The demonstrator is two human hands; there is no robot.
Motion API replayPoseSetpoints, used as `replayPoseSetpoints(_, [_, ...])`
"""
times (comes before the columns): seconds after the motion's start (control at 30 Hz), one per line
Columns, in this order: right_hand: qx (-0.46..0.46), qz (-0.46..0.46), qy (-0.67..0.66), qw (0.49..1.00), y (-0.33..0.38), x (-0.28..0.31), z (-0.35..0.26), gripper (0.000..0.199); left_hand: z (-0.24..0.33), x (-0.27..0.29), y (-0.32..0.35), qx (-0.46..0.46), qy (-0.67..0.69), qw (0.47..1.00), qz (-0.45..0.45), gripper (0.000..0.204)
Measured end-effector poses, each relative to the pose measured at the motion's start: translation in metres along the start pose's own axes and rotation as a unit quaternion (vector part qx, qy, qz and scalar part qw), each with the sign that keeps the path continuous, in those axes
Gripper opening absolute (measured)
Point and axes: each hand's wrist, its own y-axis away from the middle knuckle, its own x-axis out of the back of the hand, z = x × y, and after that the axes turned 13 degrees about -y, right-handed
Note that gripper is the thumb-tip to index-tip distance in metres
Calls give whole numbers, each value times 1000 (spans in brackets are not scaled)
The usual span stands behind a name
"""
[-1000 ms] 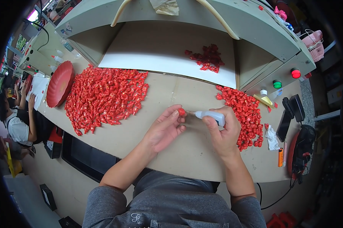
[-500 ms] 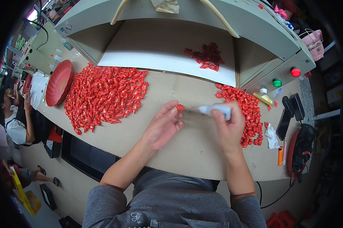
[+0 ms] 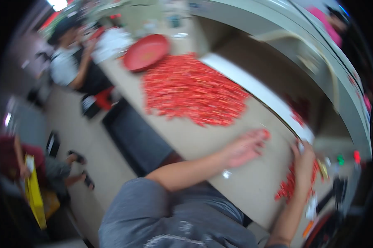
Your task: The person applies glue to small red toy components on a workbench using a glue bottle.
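Left hand (image 3: 245,148) pinches a small red wrapped piece (image 3: 266,134); right hand (image 3: 304,159) grip unclear through blur, beside a smaller red heap (image 3: 290,186). Risk: head turned away, piece could slip.

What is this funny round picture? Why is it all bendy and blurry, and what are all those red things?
The picture comes from a small camera worn on a person's head, looking down at their own hands. Its lens sees very wide, so straight edges bend near the rim. It is also blurry and tilted.

The two bare arms at the bottom belong to that person. Their left hand rests on the tan table with a small red piece at its fingertips. Their right hand holds something small and whitish; it is too blurry to tell what.

On the table lies a big heap of small red pieces, and a smaller red heap sits under the right hand. Beyond the big heap is a red round tray. Another person in a white top sits farther along the table.
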Motion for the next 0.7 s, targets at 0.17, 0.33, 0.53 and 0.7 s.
replayPoseSetpoints(0.17, [23,-106,144,984,-5,-13,27,29,-15,6,-6,3,12,1000,-16,27])
replayPoseSetpoints(0.33, [65,-128,122,982,-6,-5,15,31,-8,-1,3,-28,24,998,-44,18])
replayPoseSetpoints(0.53, [-173,-94,-357,913,20,-14,-13,22,-19,-11,-10,-21,71,992,-98,15])
replayPoseSetpoints(0.7, [-205,-68,-561,799,34,-50,-61,31,1,2,13,-47,53,996,-49,20])
